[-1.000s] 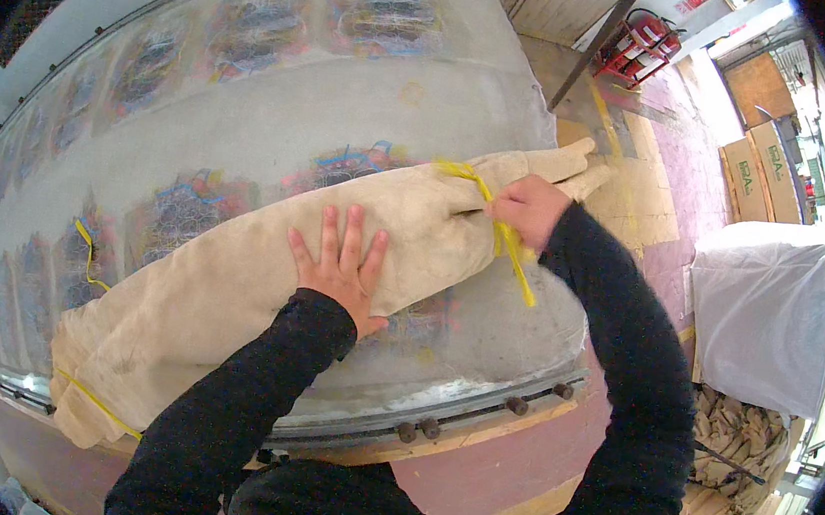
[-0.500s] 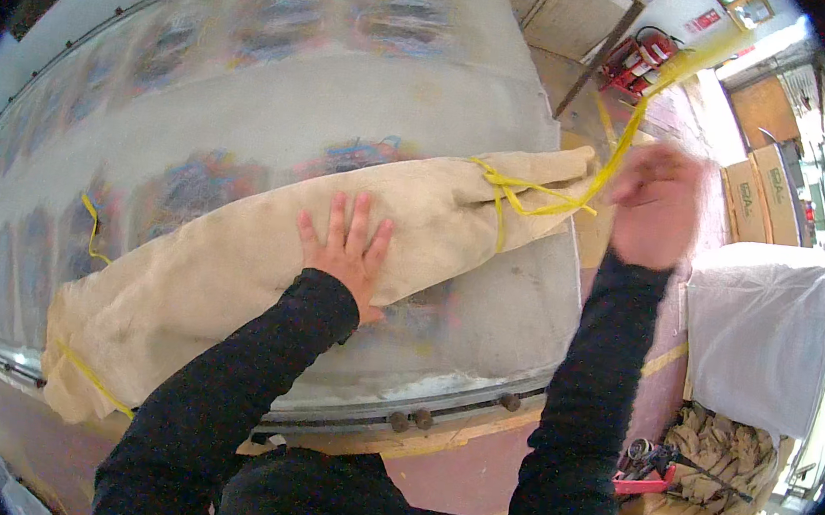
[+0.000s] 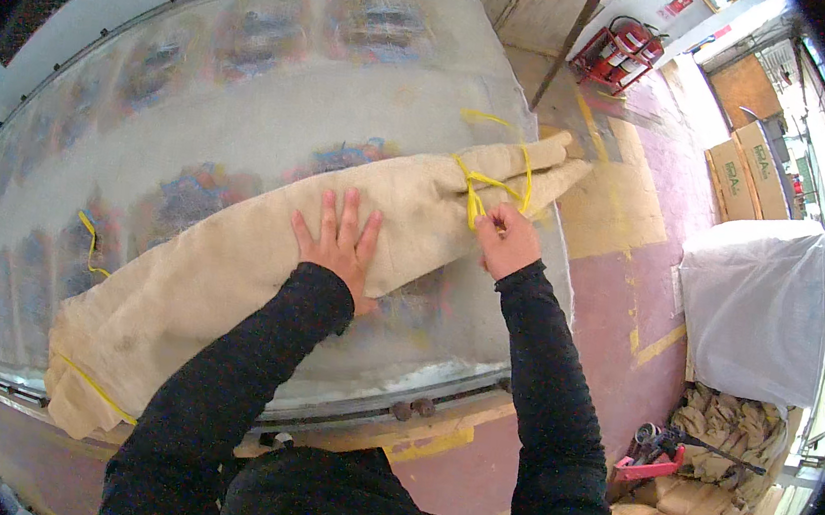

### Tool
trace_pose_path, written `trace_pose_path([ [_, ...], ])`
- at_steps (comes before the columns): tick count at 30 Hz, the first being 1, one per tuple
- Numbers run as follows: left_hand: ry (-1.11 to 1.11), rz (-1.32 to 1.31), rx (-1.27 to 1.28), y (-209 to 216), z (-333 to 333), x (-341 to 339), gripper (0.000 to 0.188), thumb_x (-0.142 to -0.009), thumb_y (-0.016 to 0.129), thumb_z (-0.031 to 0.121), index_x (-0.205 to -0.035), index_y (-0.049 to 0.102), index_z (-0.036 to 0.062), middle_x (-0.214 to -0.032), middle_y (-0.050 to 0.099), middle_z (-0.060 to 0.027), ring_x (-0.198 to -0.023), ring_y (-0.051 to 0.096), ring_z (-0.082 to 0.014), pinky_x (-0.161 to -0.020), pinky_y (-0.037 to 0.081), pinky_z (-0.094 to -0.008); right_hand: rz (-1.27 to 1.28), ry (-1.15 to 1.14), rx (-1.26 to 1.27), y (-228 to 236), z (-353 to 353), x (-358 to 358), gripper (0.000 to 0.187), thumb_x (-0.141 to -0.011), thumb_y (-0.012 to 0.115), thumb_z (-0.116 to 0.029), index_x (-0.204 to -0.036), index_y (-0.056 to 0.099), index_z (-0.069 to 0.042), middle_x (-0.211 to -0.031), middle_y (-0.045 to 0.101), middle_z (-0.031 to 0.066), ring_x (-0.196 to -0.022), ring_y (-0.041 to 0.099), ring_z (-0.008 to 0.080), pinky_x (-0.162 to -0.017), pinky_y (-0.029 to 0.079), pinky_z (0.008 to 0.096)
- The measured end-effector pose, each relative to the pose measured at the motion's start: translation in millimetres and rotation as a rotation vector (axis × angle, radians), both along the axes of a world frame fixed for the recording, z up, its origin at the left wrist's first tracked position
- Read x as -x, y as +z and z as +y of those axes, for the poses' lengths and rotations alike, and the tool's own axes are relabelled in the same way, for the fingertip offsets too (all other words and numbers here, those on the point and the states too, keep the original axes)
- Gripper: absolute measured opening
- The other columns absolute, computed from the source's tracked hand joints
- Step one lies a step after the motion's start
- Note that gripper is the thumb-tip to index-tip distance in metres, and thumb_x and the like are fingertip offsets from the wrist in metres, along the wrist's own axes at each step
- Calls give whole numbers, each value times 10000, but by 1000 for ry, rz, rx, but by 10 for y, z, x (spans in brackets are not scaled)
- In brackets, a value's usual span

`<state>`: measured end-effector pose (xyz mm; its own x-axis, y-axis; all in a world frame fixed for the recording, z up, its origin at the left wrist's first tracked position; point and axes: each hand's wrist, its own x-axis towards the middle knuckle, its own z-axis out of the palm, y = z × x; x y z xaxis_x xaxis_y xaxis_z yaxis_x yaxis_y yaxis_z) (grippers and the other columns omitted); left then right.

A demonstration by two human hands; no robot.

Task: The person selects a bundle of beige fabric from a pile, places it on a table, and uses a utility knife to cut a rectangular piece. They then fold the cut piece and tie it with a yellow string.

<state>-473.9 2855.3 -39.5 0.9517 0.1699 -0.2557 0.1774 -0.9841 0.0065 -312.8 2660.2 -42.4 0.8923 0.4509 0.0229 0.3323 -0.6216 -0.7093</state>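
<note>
A long beige cloth bundle (image 3: 221,263) lies slantwise across a large table (image 3: 282,108) with a worn, paint-smudged cover. My left hand (image 3: 339,242) rests flat on the bundle's middle, fingers spread. Around its narrow right end runs a yellow plastic strap (image 3: 475,186), one length of it looping over the cloth tip. My right hand (image 3: 508,241) pinches the strap just below that end, fingertips closed on it. Another yellow band (image 3: 97,387) circles the wide left end. Past the far edge of the bundle lies a loose yellow strip (image 3: 92,242).
Beyond the table's far right corner, a pole (image 3: 568,43) stands near red fire extinguishers (image 3: 620,53). On the right are cardboard boxes (image 3: 738,176), a white-covered block (image 3: 755,304), a pile of brown cloth (image 3: 731,427) and a red-handled tool (image 3: 650,466).
My right hand has come down and left from beyond the bundle's tip to the strap at its near side. The strap's long raised tail has dropped. My left hand stays on the cloth.
</note>
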Motion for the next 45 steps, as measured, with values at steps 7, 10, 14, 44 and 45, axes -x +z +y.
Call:
trace_pose_path([
  [7,-8,-41,36,-11,32,13,1164,-572,750,580,-1462,180,93,-1516,23,-247,-1385,26,-466,-991,92,-738,453,-56,-594,585,-625,681,331,-853,579,-191,-1083,593,47,-578,556,45,-488,551,131,-438,427,247],
  [10,-46,-120,85,-36,51,98,1097,-583,763,529,-1442,237,93,-1510,66,-244,-1383,65,-461,-1002,117,-722,216,-469,-831,1035,-1417,567,327,-905,537,-340,-950,621,-27,-603,507,-1,-458,456,83,-379,369,234],
  [14,-210,-264,185,-76,181,623,925,-611,767,422,-1380,369,95,-1488,211,-207,-1371,187,-429,-1035,145,-675,-261,-818,-736,1790,-2483,336,239,-914,521,-203,-1114,557,-78,-1102,596,36,-628,516,102,-578,445,225],
  [44,717,-361,-254,343,3850,3526,343,-883,507,427,-876,660,119,-847,663,-108,-845,619,-320,-849,407,-483,371,219,-17,43,2938,-368,304,-824,604,-278,-952,629,-2,-835,637,92,-682,605,208,-618,498,341],
  [45,737,-382,-241,373,4130,3269,356,-890,491,440,-888,664,129,-862,669,-112,-867,622,-325,-861,401,-490,213,272,108,-67,3179,-221,319,-819,621,-286,-991,630,-17,-928,635,93,-765,613,215,-692,493,339],
])
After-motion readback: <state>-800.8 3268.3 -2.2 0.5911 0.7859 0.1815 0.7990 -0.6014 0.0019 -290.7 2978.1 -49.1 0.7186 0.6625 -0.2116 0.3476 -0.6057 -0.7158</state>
